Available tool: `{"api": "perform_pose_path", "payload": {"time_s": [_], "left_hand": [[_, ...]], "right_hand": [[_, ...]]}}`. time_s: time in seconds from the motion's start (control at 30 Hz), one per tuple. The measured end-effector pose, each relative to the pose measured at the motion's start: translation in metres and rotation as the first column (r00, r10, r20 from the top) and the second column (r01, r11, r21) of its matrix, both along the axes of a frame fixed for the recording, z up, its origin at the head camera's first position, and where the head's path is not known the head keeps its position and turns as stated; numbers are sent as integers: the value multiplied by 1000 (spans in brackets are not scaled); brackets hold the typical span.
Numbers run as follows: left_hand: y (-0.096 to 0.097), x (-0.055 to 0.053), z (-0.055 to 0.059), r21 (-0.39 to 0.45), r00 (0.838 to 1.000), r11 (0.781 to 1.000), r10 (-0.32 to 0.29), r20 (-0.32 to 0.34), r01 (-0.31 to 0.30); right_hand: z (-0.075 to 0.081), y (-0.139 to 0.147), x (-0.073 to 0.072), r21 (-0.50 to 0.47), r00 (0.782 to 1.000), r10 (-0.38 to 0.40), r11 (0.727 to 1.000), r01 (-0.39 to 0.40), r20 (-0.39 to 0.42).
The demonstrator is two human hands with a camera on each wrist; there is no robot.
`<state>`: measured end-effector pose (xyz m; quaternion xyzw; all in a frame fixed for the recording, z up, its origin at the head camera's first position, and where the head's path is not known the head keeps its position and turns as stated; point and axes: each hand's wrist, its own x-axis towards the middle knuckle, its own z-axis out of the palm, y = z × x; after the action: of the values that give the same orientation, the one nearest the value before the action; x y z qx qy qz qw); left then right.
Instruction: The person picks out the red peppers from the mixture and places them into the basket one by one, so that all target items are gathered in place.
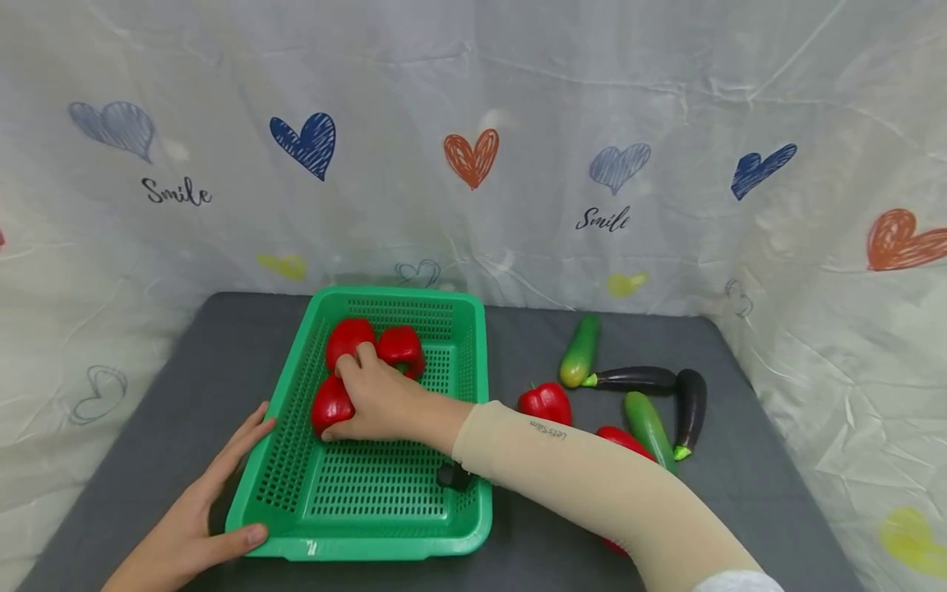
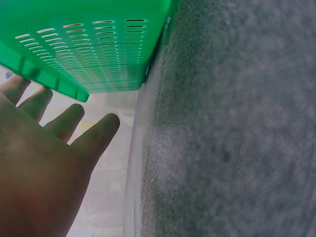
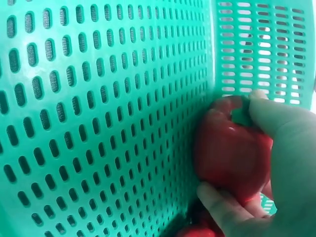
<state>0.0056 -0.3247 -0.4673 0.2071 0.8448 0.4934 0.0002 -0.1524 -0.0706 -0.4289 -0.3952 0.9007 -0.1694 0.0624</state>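
Three peppers [image 1: 400,341] are contained in the basket [image 1: 370,548], the nearest grasped by the fingers of the right hand [image 1: 385,403]. The rim is touched by the left hand [image 1: 200,514], fingers extended. "Smile" is printed twice on the curtain [image 1: 518,66]; seemingly "LetsSlim" on the sleeve [image 1: 584,473].

Red peppers [image 1: 330,408], green basket [image 1: 377,497], heart-printed sheet [image 1: 533,90]

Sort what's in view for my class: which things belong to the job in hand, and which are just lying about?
Job in hand:
green basket, left grip touching its rim
red pepper, held in the right grip
two more peppers, inside the basket

Apparently just lying about:
two cucumbers
two eggplants
loose red peppers outside the basket, though these may belong too
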Motion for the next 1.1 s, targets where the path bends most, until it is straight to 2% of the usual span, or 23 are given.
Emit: {"api": "perform_pose_path", "payload": {"time_s": [0.27,0.73,0.97,1.1], "left_hand": [[0,-1,1,9,1000,1000,-8,11,8],[0,1,3,-8,1000,1000,-3,12,3],[0,1,3,5,1000,1000,-11,11,11],[0,1,4,13,1000,1000,-15,15,15]], "right_hand": [[5,4,-1,-34,992,-69,997,73,102],[12,10,-3,-73,987,-83,993,94,137],[18,14,-8,-142,981,-36,988,64,189],[20,16,-9,-155,982,-13,987,43,189]]}}
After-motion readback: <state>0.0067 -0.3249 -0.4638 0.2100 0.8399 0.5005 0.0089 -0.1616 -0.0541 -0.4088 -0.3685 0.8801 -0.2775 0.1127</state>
